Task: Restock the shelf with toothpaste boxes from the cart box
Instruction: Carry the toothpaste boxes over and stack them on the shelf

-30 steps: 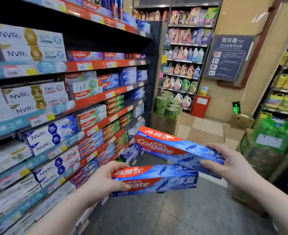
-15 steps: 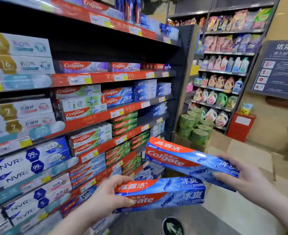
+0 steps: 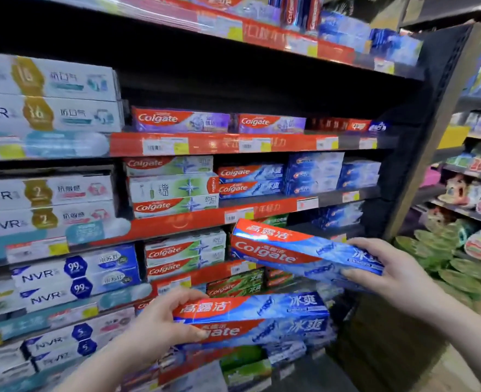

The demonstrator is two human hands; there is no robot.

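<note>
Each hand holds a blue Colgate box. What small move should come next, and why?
Probably raise the right hand with its blue Colgate box toward the matching two-high stack on the shelf above: same blue design, and that stack sits lower than the green Colgate boxes beside it.

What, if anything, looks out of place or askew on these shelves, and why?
One thing: in the green Colgate stack, the middle box faces differently, its logo sideways at the right end, while the box above and the box below show theirs at left. Nothing looks spilled or damaged.
</note>
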